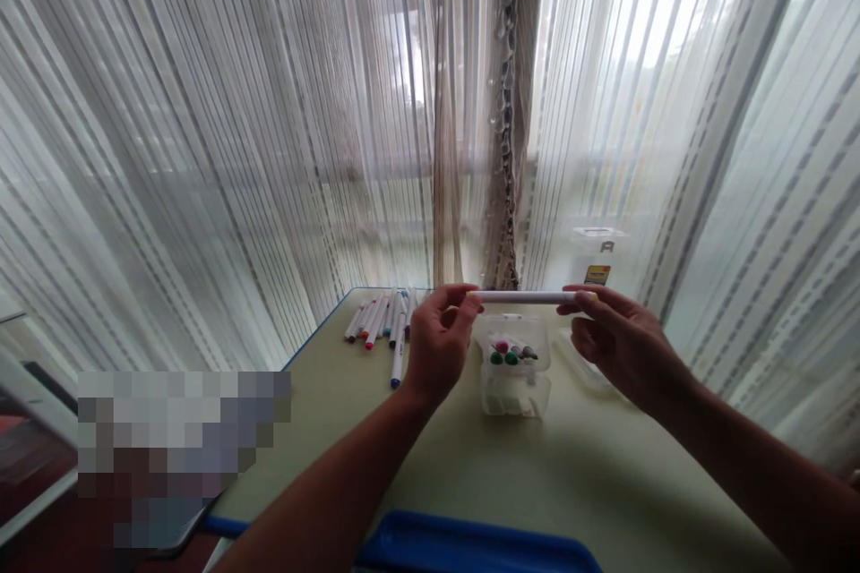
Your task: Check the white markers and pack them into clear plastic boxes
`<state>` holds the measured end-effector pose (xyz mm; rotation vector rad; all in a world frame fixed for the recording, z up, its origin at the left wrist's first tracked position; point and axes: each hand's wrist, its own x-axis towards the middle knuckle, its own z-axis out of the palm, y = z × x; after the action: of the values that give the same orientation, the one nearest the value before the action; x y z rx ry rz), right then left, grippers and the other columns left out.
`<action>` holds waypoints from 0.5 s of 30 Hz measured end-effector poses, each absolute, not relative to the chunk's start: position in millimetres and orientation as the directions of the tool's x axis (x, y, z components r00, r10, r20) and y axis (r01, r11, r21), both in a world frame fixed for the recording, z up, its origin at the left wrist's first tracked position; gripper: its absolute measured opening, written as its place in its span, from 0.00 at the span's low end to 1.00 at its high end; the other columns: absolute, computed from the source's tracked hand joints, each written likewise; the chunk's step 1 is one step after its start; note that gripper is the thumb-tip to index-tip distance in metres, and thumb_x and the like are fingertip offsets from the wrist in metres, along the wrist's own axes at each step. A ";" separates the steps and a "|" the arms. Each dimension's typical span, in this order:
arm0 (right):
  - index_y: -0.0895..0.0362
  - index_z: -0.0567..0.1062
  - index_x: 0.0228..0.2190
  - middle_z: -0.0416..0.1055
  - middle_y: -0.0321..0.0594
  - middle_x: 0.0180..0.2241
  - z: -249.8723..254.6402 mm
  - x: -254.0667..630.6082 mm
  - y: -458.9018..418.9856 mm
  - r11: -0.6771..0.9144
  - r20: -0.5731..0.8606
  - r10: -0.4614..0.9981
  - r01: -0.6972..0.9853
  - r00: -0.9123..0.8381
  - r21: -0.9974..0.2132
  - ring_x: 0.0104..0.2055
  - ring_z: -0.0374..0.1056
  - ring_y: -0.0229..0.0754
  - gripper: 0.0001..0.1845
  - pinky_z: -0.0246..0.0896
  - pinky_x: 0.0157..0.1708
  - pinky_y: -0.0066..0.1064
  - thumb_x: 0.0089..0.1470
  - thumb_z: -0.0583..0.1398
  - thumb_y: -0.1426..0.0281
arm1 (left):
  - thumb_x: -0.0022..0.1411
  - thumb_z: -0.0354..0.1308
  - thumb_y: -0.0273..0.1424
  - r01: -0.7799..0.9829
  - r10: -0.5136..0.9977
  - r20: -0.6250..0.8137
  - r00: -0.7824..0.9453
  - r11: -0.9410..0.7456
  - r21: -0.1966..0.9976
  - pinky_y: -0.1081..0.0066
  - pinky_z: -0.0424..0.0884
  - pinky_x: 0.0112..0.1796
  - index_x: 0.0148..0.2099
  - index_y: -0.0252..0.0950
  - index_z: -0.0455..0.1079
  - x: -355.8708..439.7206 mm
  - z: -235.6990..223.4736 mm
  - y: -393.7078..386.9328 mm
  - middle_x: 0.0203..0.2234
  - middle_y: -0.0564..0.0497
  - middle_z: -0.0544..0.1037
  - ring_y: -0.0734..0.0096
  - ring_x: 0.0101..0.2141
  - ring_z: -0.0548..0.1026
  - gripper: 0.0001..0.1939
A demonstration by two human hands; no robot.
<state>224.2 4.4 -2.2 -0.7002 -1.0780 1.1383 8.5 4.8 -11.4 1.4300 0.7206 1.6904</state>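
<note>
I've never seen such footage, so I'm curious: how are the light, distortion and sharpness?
Head view: backlight glares through the striped sheer curtains, brightest at upper right, leaving both forearms dark; head view: stripes splay upward, suggesting wide-angle distortion; head view: the held marker has a clear outline, the yellow label unreadable print.

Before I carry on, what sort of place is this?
Probably a room in a home: sheer striped curtains hang backlit behind a blue-edged table, where white markers lie in a loose pile.
</note>
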 end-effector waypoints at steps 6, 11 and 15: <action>0.55 0.83 0.32 0.77 0.38 0.26 3.3 219.9 -3.6 0.351 0.371 0.929 -0.350 0.009 -0.869 0.14 0.58 0.28 0.14 0.51 0.11 0.22 0.43 0.75 0.62 | 0.61 0.66 0.45 -0.245 0.861 0.501 -0.086 -0.505 0.827 0.79 0.58 0.15 0.37 0.33 0.71 8.5 -8.4 7.8 0.26 0.53 0.75 0.84 0.16 0.61 0.19; 0.57 0.83 0.31 0.77 0.38 0.26 0.5 220.6 -0.4 0.357 0.382 0.924 -0.365 0.004 -0.860 0.14 0.60 0.28 0.14 0.52 0.11 0.21 0.43 0.75 0.62 | 0.61 0.65 0.46 -0.233 0.865 0.496 -0.079 -0.499 0.835 0.80 0.58 0.15 0.35 0.33 0.69 7.9 -9.2 8.3 0.25 0.52 0.76 0.84 0.16 0.62 0.19; 0.58 0.83 0.30 0.78 0.39 0.26 -2.1 221.4 0.8 0.360 0.391 0.920 -0.367 -0.011 -0.858 0.13 0.60 0.27 0.13 0.52 0.11 0.20 0.45 0.75 0.62 | 0.61 0.66 0.43 -0.231 0.858 0.508 -0.082 -0.512 0.827 0.80 0.57 0.15 0.40 0.33 0.72 6.5 -10.0 8.7 0.24 0.54 0.75 0.84 0.16 0.61 0.17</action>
<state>221.4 0.8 -2.1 -0.6174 -1.1574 1.1278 6.5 8.7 -10.0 1.3789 0.7257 1.7112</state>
